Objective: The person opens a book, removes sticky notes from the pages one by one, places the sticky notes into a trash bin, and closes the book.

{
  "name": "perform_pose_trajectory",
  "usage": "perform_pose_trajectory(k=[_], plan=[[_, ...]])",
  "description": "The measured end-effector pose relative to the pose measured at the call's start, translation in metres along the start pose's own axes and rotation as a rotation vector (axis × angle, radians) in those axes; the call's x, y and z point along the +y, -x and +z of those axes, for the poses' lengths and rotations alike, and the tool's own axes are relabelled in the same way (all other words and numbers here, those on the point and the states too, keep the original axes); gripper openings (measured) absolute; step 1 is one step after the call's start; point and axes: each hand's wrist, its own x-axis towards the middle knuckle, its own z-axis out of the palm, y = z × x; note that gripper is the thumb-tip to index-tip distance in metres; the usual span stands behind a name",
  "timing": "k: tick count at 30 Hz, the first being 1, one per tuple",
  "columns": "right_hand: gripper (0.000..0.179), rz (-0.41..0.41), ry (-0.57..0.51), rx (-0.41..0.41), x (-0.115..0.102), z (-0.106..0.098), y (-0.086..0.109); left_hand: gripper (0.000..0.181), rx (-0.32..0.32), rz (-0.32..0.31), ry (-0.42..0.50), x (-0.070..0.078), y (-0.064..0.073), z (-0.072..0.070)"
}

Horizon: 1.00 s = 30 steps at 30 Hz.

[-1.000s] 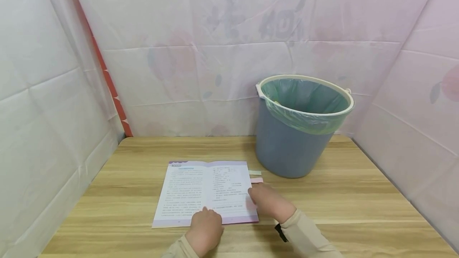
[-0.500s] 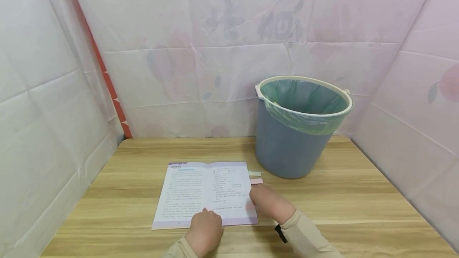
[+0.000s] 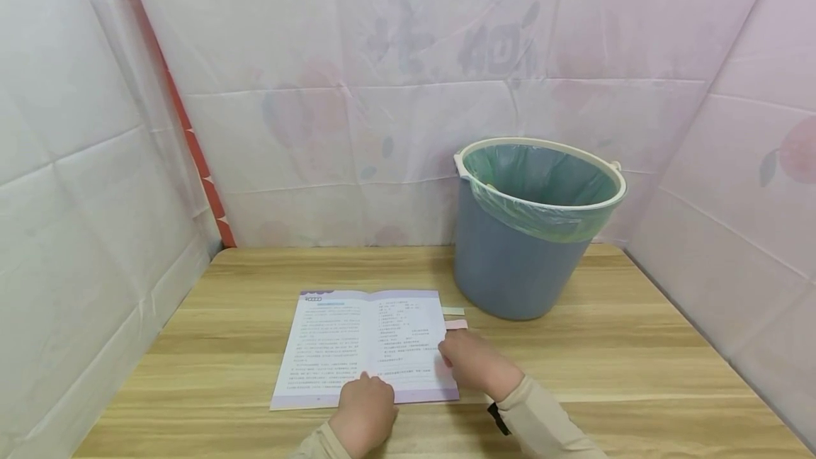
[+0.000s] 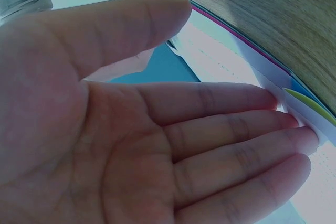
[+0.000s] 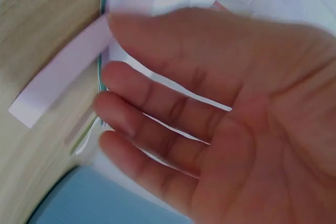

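Note:
An open book (image 3: 325,346) with printed pages lies on the wooden table. Pink (image 3: 455,324) and pale green (image 3: 453,310) paper strips stick out past its right edge. My left hand (image 3: 366,406) is at the book's lower edge, near the middle fold. In the left wrist view, its fingers (image 4: 231,129) are straight and the thumb is spread apart. My right hand (image 3: 474,363) is at the right page edge, just below the pink strip. In the right wrist view, its fingers (image 5: 142,124) are slightly bent and the index finger is hidden; no firm grip is visible.
A blue-grey bucket (image 3: 510,268) with a green bag liner stands behind and right of the book. White patterned sheets (image 3: 287,147) enclose the wooden table (image 3: 191,388) at the back and both sides.
Both hands and the book stay nearly in place. The head view has shifted very slightly, and the right hand moves only a touch over the page edge.

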Motion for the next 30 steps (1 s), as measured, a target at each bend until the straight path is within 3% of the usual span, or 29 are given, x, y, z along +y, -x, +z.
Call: perform_pose_trajectory(k=[8,30], plan=[[0.03,-0.007,0.052,0.043,0.0005,0.0047,-0.0015,0.038,0.006,0.0,0.009,-0.0006,-0.0001,0.0004],[0.033,0.007,-0.004,-0.058,-0.0021,0.0022,-0.0006,0.039,0.01,-0.004,-0.006,0.0006,0.0023,0.0001]])
